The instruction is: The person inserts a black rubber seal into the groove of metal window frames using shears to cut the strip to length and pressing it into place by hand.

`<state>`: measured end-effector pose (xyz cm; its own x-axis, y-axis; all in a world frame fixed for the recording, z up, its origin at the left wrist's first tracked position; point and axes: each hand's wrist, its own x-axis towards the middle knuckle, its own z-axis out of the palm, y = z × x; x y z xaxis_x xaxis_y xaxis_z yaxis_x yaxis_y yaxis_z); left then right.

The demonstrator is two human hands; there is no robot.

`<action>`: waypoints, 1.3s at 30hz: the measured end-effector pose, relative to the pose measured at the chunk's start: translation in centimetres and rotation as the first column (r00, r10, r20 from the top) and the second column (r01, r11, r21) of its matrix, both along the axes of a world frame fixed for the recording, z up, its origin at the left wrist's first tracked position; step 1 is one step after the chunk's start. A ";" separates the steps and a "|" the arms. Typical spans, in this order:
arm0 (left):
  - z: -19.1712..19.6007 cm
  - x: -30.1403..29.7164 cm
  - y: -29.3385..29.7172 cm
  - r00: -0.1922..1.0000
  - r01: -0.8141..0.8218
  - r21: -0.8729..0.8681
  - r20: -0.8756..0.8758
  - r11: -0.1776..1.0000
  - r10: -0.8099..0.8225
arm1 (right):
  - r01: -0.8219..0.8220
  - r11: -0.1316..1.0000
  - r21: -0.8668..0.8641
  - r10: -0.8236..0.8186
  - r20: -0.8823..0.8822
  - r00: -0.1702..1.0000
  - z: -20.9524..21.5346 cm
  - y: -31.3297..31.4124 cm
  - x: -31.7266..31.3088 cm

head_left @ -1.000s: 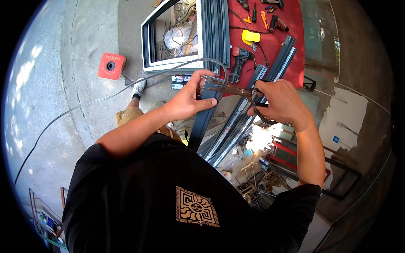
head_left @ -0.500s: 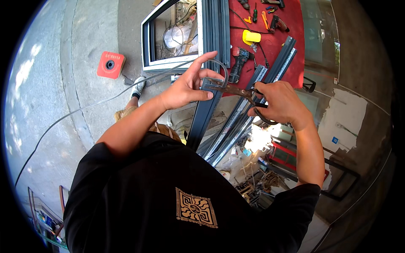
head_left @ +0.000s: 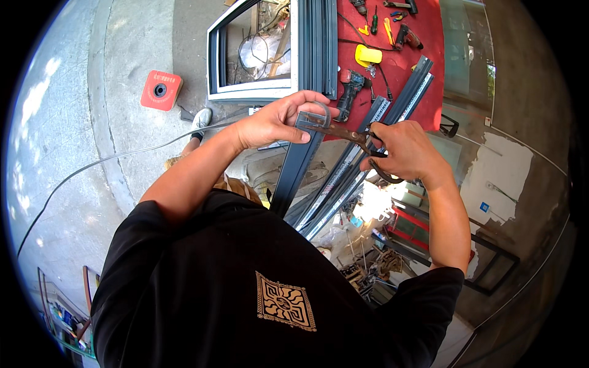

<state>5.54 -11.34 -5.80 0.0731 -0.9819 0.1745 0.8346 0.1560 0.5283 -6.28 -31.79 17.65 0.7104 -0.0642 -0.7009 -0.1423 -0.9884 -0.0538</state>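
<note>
Head view: our half-curled left hand [head_left: 270, 124] holds a dark bar [head_left: 291, 176]; our right hand [head_left: 406, 149] grips scissors [head_left: 345, 133] tightly.

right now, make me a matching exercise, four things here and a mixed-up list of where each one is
Things
1. rust-brown scissors with dark handles
2. square red box with a dark round centre
3. bright yellow rounded object
4. long dark grey profile with a flat face

Places
A. on the grey concrete floor
B. held near its end by the left hand
C. in the right hand
D. on the red work surface

Right pairs: 1-C, 2-A, 3-D, 4-B
</note>
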 end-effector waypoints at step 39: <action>-0.9 1.2 1.5 0.997 -0.008 0.242 -0.068 0.970 0.025 | 0.808 0.530 0.256 -0.790 0.495 0.362 -26.2 -5.0 -0.8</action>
<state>6.72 -9.88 -6.69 0.0934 -0.9929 -0.0738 0.8691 0.0451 0.4926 -7.12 -36.77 -8.58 0.5306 -0.8108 -0.2473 -0.8256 -0.4281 -0.3677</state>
